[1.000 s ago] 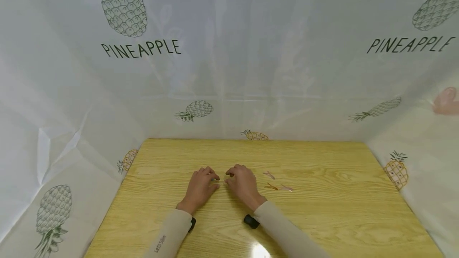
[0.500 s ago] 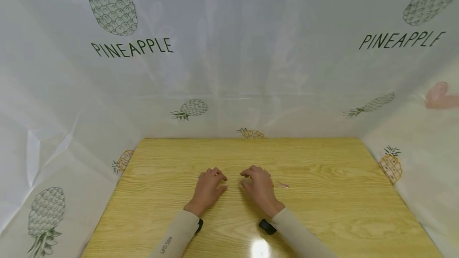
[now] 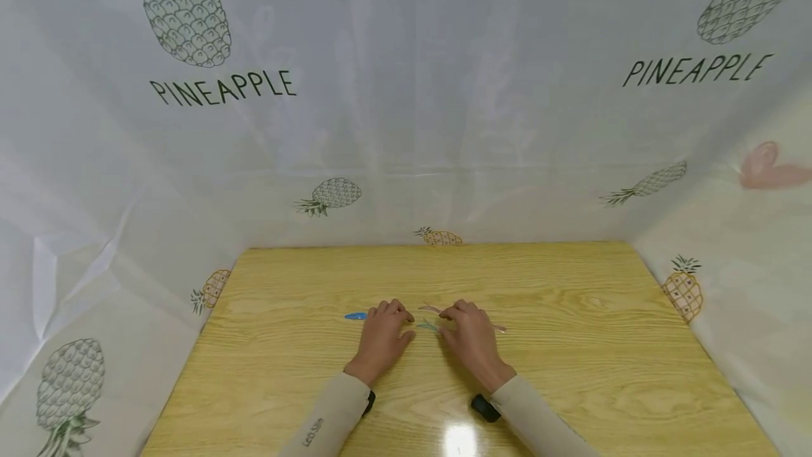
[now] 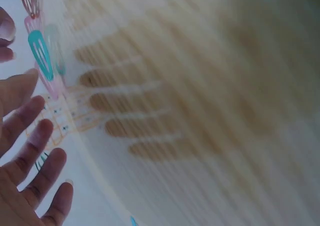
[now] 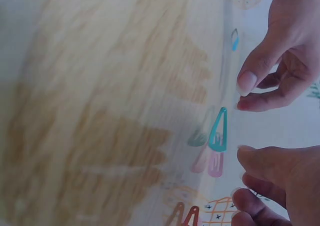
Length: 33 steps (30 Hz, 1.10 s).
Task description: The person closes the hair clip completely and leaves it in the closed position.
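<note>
In the head view my left hand (image 3: 383, 333) rests over the wooden table with fingers loosely bent, and a blue hair clip (image 3: 355, 316) lies just beyond its far side. My right hand (image 3: 471, 336) faces it. Between the hands lies a teal hair clip (image 3: 427, 326), close to the right thumb, with a pink hair clip (image 3: 428, 307) just behind by the right fingertips. The right wrist view shows the teal clip (image 5: 218, 131) near the right thumb tip, and neither hand grips it. Left fingers (image 4: 40, 171) spread apart in the left wrist view.
Another pinkish clip (image 3: 500, 328) pokes out right of my right hand. A red clip (image 5: 191, 216) shows in the right wrist view. The glossy wooden table (image 3: 571, 358) is bordered by pineapple-printed white sheeting (image 3: 406, 125) at the back and sides.
Both hands have moved right along the table. The blue clip has come into sight left of the left hand, the teal one between the hands. The right hand now covers most clips on the right.
</note>
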{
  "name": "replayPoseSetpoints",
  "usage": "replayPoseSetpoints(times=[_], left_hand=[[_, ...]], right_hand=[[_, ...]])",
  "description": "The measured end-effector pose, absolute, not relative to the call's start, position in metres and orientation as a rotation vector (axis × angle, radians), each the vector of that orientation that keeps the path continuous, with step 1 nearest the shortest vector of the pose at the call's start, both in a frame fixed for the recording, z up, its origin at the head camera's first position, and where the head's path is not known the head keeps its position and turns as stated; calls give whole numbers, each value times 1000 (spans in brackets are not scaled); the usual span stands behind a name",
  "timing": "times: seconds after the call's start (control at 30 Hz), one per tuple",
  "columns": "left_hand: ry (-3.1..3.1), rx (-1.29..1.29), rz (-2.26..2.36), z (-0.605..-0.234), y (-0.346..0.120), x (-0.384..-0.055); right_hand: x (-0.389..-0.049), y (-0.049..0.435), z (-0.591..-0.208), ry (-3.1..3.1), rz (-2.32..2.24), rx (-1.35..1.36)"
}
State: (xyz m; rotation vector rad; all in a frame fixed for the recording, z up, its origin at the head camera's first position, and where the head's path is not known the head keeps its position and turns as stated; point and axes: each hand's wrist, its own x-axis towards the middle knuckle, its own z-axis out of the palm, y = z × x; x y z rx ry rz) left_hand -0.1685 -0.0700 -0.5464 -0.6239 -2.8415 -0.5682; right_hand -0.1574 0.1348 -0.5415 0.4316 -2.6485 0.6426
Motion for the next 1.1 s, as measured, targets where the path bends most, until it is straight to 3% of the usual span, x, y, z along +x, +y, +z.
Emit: replayPoseSetpoints(times=[1.1], left_hand=[[-2896,-649,-395,-544,-42,-169]], right_hand=[[-162,130,-547,-2774,475,440]])
